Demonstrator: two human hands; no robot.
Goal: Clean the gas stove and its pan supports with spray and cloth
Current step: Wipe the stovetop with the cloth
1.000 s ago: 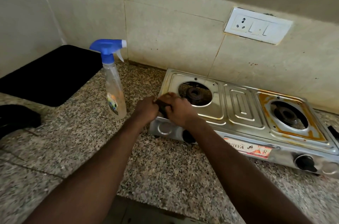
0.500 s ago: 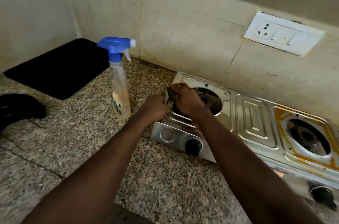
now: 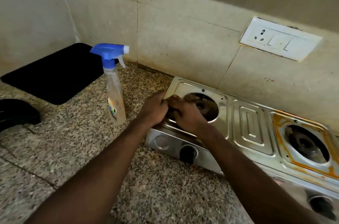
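Stove: one steel gas stove point(image 3: 251, 128) is being kept on the granite counter point(image 3: 77, 146), its back against the tiled wall point(image 3: 183, 44).
Cloth: a dark cloth point(image 3: 171, 113) is being pressed onto the left end of the stove top, just beside the left burner opening point(image 3: 203, 106). Most of it is being hidden by the hands.
Right hand: the right hand point(image 3: 185, 115) is being held over the cloth, its fingers curled down and clamped on it.
Left hand: the left hand point(image 3: 155, 109) is being held at the stove's left rim, touching the right hand. Its fingers are curled, but whether anything is being gripped cannot be told.
Spray bottle: one spray bottle point(image 3: 114, 84) with a blue trigger is being left upright on the counter, near the left hand and apart from it.
Obstructions: part of the stove's front panel is being covered by the right forearm.
Surroundings: a black mat point(image 3: 53, 75) is being kept in the corner behind the bottle. A dark object point(image 3: 16, 113) is being cut off by the left edge. A white socket plate point(image 3: 280, 38) is being seen on the wall above the stove.
Count: two burner openings are being counted, the right burner opening point(image 3: 308, 143) being ringed with orange stains. Two knobs are being counted, the left knob point(image 3: 188, 153) and the right knob point(image 3: 322, 205).
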